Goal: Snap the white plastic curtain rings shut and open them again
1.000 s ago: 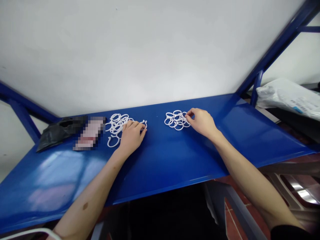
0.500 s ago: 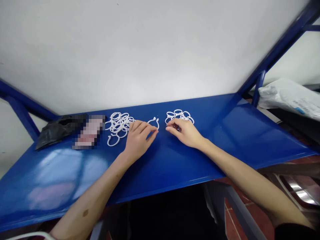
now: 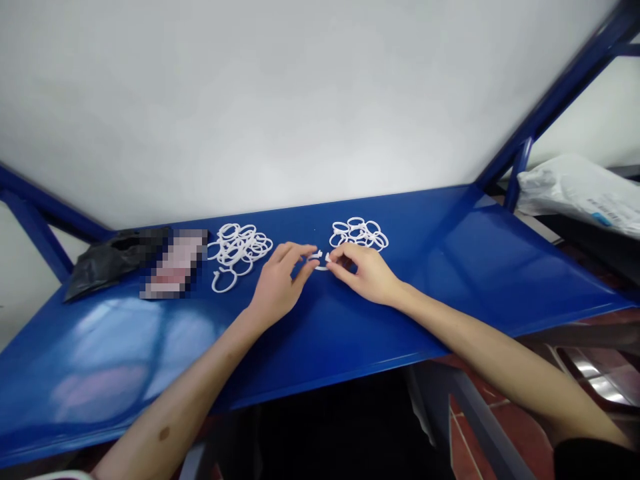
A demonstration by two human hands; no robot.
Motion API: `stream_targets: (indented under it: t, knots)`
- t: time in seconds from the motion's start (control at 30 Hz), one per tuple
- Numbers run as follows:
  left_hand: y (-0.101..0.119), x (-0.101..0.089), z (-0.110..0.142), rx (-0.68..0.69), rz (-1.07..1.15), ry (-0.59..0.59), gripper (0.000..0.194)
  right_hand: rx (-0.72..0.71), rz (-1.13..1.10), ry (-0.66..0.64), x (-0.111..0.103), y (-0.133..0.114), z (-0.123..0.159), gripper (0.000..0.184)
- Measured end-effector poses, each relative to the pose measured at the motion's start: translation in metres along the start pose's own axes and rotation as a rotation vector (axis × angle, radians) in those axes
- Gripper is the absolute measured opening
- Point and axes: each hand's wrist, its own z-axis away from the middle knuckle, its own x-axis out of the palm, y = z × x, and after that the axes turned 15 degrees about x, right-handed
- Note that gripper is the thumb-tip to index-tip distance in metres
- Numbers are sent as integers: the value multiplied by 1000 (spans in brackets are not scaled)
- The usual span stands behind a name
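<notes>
Between my two hands is a white plastic shower curtain ring [image 3: 322,269] with its ends apart. My left hand [image 3: 281,281] pinches its left side between thumb and fingers. On the opposite side, the thumb and fingertips of my right hand [image 3: 369,272] grip it. Parts of the ring are hidden behind the fingertips. A heap of similar white rings [image 3: 239,248] lies to the left of my left hand, with one open ring [image 3: 225,280] at its near edge. Just beyond my right hand is a smaller cluster of white rings [image 3: 356,230].
The blue tabletop [image 3: 320,347] runs up to a white wall [image 3: 310,107]. At its left lie a black plastic bag [image 3: 110,260] and a blurred-out flat pinkish item [image 3: 176,263]. Blue metal bars [image 3: 560,113] slope up at the sides. A white plastic package [image 3: 580,193] sits beyond the right bar.
My right hand has moved slightly left and taken hold of the ring that only my left hand held before. The ring has come lower and nearer, between both hands.
</notes>
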Motion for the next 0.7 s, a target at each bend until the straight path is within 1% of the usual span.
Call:
stream_targets:
  t: [0.07, 0.17, 0.27, 0.33, 0.43, 0.5, 0.6, 0.7]
  knots:
    - [-2, 0, 1, -44, 93, -82, 14, 11, 15, -18, 0, 1, 0, 12]
    - [-2, -2, 1, -137, 210, -163, 15, 31, -17, -40, 1, 2, 1, 12]
    - [-1, -5, 0, -206, 280, -205, 18, 31, -74, -38, 3, 4, 2, 11]
    - [-1, -6, 0, -205, 293, -217, 20, 13, -71, -34, 4, 6, 1, 11]
    - [-2, -3, 2, -131, 260, -245, 20, -41, -22, -43, 7, 10, 1, 12]
    - [-3, 0, 5, -58, 179, -258, 21, -87, 26, -44, 8, 12, 2, 14]
    - [-3, 2, 9, 52, 42, -277, 24, -170, 132, -19, 9, 14, 6, 20]
    - [-3, 2, 12, 161, -27, -322, 29, -236, 265, -22, 8, 13, 11, 28]
